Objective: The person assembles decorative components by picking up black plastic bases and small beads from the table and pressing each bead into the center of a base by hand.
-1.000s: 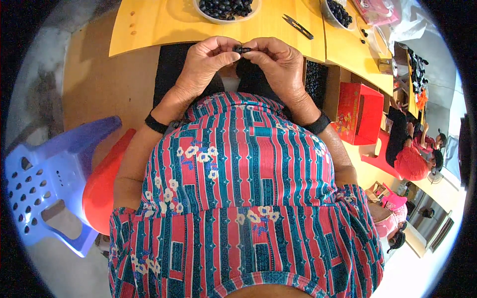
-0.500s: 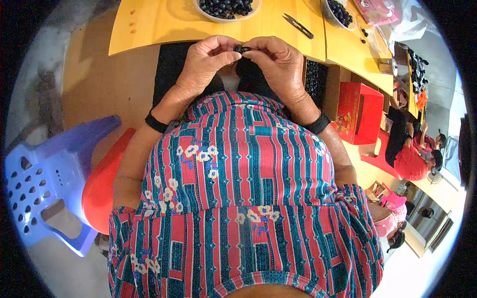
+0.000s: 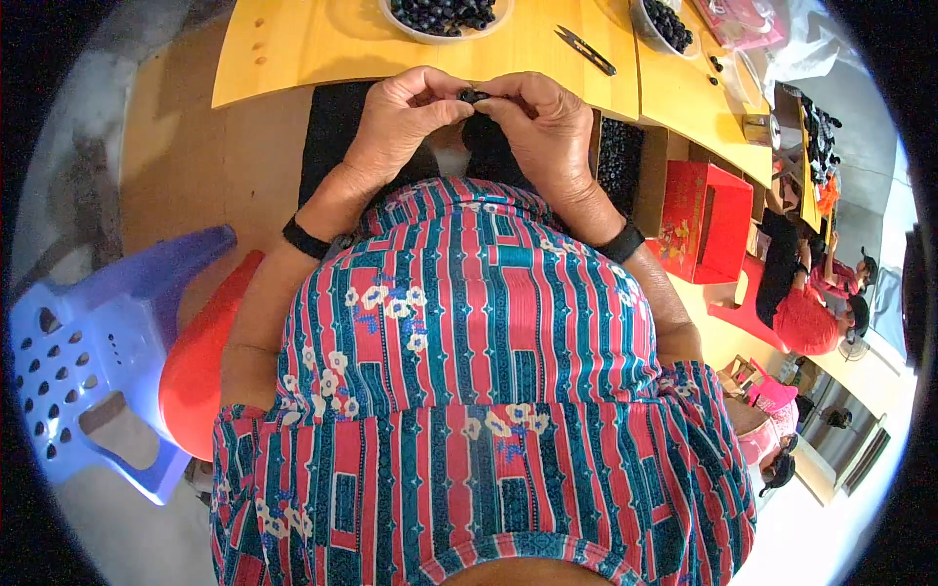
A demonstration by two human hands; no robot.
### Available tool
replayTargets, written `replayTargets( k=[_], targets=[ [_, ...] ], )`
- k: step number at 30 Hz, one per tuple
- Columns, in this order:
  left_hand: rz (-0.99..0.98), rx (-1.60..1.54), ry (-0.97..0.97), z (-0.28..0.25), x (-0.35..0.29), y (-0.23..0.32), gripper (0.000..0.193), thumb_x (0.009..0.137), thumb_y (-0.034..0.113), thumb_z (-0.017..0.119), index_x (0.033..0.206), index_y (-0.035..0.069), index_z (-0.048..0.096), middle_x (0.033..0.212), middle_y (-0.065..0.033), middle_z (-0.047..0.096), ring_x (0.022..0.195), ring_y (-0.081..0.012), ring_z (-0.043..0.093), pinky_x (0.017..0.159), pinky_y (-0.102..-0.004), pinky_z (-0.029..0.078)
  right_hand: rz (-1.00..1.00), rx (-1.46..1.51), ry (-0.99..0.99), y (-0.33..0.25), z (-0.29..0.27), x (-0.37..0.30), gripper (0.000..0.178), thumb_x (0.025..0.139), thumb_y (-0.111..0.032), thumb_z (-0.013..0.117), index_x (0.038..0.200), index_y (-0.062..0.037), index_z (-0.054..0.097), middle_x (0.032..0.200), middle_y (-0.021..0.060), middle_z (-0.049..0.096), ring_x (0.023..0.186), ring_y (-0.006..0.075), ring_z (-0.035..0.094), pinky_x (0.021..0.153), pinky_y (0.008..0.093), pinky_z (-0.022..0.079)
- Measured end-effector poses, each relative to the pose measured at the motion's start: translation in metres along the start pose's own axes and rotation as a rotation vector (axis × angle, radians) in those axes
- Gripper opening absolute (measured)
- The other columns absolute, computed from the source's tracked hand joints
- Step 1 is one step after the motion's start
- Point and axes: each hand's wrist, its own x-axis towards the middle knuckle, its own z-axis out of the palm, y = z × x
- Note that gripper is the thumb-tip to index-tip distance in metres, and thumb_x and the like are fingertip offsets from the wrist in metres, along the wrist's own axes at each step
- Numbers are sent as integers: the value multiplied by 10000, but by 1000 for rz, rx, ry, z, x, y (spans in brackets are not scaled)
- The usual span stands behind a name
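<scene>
My left hand and my right hand meet just below the edge of the yellow table. Between their fingertips they pinch a small dark piece. Both wrists wear a black band. A white bowl of dark round pieces stands on the table straight ahead of my hands. A small pair of black snips lies to the right of that bowl. My striped, flowered shirt fills the lower middle of the view and hides my lap.
A second bowl of dark pieces sits at the table's far right. A red box stands on the floor to my right. A blue plastic stool and a red stool are at my left. Other people sit at the right.
</scene>
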Motion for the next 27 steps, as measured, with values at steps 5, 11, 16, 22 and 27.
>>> replayTargets(
  k=[5, 11, 16, 22, 27],
  targets=[
    [-16, 29, 11, -2, 1, -1, 185, 791, 69, 661, 951, 8, 591, 816, -16, 594, 727, -91, 569, 658, -218, 485, -175, -154, 69, -10, 1, 1, 115, 677, -86, 687, 778, -52, 643, 711, 107, 618, 654, 254, 622, 602, 315, 501],
    [-42, -103, 48, 7, -2, 8, 193, 792, 45, 651, 974, -2, 608, 821, -42, 626, 730, -93, 589, 658, -223, 495, -159, -127, 90, -9, 0, 2, 106, 686, -76, 681, 775, -50, 630, 706, 105, 616, 648, 234, 623, 591, 300, 500],
    [-182, -512, 108, 8, -3, 3, 241, 844, 74, 603, 1066, -18, 589, 928, -82, 630, 818, -149, 620, 764, -259, 517, -138, -58, 89, -4, 6, 5, 103, 690, -65, 680, 779, -47, 630, 703, 97, 616, 637, 208, 621, 581, 283, 496],
    [-225, -591, 83, 7, 0, 0, 222, 852, 79, 595, 1056, -8, 591, 943, -78, 625, 840, -149, 614, 782, -261, 514, -131, -39, 86, -3, 5, 6, 107, 686, -60, 687, 778, -44, 635, 707, 91, 621, 635, 190, 621, 585, 270, 496],
    [-258, -658, 108, 8, 0, -1, 214, 851, 90, 599, 1047, 4, 594, 913, -54, 618, 814, -132, 599, 767, -255, 507, -89, 29, 67, 1, 10, 4, 94, 704, 20, 697, 773, -14, 645, 709, 30, 634, 647, 64, 574, 601, 200, 473]
  ],
)
